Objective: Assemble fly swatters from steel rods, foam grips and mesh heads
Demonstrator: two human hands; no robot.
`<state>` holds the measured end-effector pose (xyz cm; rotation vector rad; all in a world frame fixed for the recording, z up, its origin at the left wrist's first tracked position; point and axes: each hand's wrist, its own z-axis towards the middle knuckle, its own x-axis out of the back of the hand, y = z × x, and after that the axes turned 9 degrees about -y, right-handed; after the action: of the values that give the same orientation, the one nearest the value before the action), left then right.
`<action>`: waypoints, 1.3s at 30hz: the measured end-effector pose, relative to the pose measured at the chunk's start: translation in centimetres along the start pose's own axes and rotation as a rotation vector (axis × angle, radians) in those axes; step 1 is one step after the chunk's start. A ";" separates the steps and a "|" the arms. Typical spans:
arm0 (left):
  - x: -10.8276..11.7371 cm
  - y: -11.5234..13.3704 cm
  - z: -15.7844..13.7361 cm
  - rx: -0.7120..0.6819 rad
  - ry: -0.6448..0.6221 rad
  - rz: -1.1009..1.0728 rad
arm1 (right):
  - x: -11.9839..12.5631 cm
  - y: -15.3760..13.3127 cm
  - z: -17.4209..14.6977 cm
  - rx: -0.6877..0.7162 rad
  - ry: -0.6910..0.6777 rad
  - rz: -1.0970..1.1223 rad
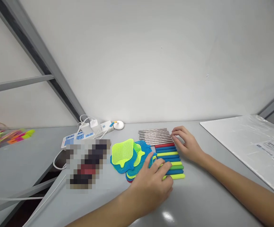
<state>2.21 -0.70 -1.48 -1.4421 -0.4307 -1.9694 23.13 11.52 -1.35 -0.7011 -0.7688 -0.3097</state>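
My left hand (pixel 154 178) rests over the near left ends of a row of coloured plastic handles (pixel 169 153), its fingers bent and apart. The handles are red, blue, yellow-green and green, and my fingers hide part of them. Left of that hand lies a pile of perforated fly swatter heads (pixel 122 151), blue and yellow-green, partly overlapping. My right hand (pixel 187 145) is at the right ends of thin metal rods (pixel 154 136), its fingers loosely bent and thumb apart from them. Whether its fingertips press on the rods, I cannot tell.
A power strip (pixel 80 136) with white plugs and cables stands at the back left, beside a round white disc (pixel 118 125). A blurred-out item (pixel 88 165) lies left of the pile. A large wrapped white panel (pixel 246 138) covers the right side. Bright pieces (pixel 16 137) lie far left.
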 end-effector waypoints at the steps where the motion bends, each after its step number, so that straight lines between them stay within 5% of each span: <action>1: -0.2 0.0 -0.1 0.000 -0.002 0.004 | -0.1 0.3 0.7 -0.008 -0.012 -0.011; 12: -0.9 -0.2 -0.7 -0.039 0.026 0.049 | -4.9 2.4 12.4 -0.046 -0.441 -0.205; 18: -0.6 -0.4 -0.8 -0.069 -0.001 0.087 | -6.0 1.8 14.5 -0.026 -0.671 -0.285; 24: 0.0 -0.5 -0.9 -0.076 -0.028 0.083 | -6.4 1.1 14.8 0.037 -0.703 -0.381; 29: -0.1 -0.4 -0.8 -0.029 -0.037 0.090 | -3.4 -0.7 13.8 0.046 -0.499 -0.446; 34: -1.0 -0.2 -0.7 0.000 0.007 0.104 | 2.0 -2.5 7.1 -0.089 -0.134 -0.399; 37: -1.5 0.0 -0.7 0.023 0.014 0.092 | 3.3 -2.5 1.9 -0.153 0.320 0.042; 39: -1.6 0.1 -0.5 0.032 -0.006 0.067 | 3.3 -2.3 -0.5 -0.155 0.477 0.303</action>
<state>2.18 -0.62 -3.17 -1.4251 -0.4095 -1.8976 24.54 9.46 1.89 -0.8371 -0.1820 -0.2475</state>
